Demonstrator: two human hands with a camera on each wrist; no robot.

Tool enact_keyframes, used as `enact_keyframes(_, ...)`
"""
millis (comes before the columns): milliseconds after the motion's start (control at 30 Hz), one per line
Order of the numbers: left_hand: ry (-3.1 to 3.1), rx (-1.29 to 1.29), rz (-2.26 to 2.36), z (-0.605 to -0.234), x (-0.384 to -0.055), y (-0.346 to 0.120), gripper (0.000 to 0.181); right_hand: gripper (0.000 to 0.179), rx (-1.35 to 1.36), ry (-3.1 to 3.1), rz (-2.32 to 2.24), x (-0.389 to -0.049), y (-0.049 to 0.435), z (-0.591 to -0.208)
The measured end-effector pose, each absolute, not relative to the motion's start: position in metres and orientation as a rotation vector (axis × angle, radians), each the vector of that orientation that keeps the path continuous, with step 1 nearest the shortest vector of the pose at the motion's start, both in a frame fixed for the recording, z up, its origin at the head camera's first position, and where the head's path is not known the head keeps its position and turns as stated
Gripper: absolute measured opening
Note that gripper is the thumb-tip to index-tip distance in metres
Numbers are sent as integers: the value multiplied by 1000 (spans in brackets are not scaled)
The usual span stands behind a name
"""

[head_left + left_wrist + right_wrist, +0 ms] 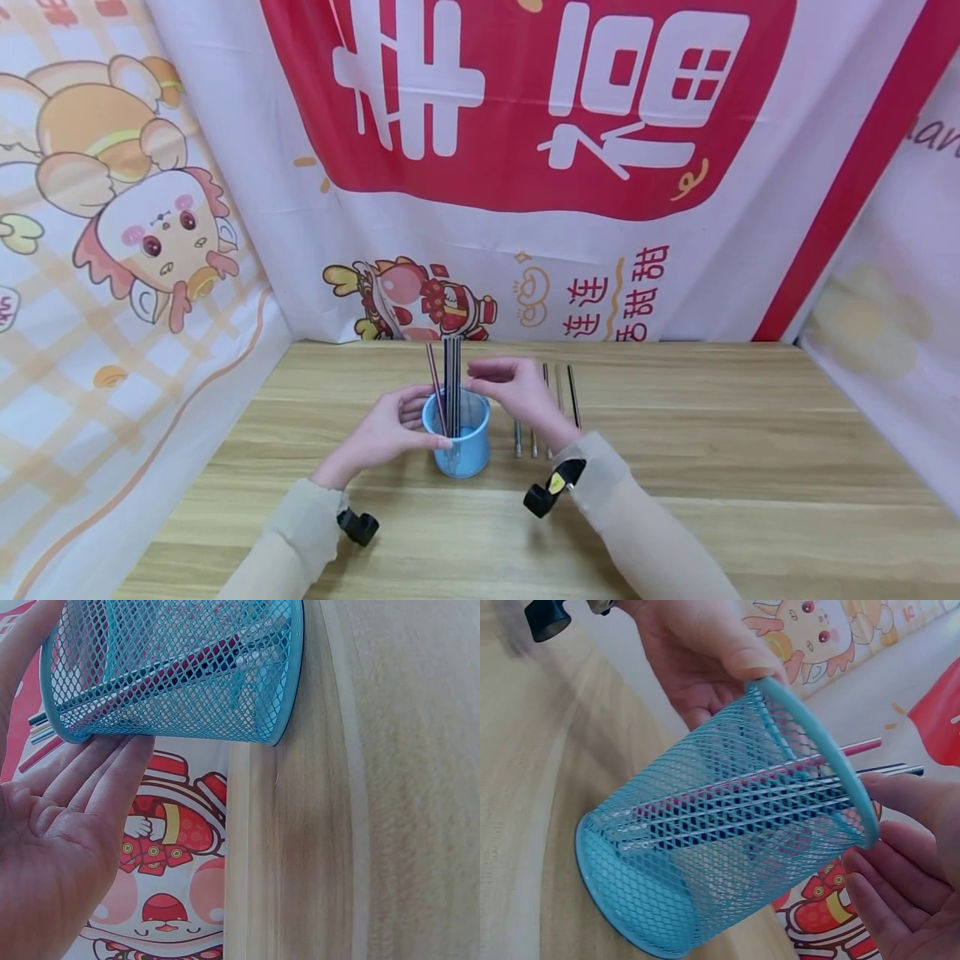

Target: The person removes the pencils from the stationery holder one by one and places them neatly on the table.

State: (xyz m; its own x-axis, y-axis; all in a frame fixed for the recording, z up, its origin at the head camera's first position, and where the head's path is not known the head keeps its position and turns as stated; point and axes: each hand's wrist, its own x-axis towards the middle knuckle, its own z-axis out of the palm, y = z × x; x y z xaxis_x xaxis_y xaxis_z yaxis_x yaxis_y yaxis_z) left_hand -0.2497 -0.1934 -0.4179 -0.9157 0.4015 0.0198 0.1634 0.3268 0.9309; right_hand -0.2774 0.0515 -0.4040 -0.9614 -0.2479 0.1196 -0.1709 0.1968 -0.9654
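Head view: a blue mesh cup [463,457] stands upright on the worktop [675,450], left of its middle and in from its far edge. Inside, several dark pencils [452,375] rise close together, with a red pencil [433,367] leaning toward the worktop's left edge; all poke out above the rim. The left hand [386,429] holds the cup from its left side, thumb on the near part of the rim, fingers round toward the back. The right hand [517,387] is at the rim's right side, just beside the pencils, its thumb and fingers parted and loosely bent; whether they touch the rim, I cannot tell. More pencils [573,396] lie on the worktop between the cup and its right edge, partly hidden behind the right hand and wrist. A cloth [720,275] with a red patch and white characters hangs behind the far edge.
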Motion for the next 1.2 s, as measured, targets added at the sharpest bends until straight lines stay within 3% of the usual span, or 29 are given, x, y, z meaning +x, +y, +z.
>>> enact_keyframes(667, 2359, 546, 1640, -419, -250, -194, 84, 29, -375, 2407, -1914, -276, 36, -416)
enact_keyframes(1200, 2367, 539, 1641, -421, -250, -194, 87, 36, -278, 2376, -1998, -276, 43, -416)
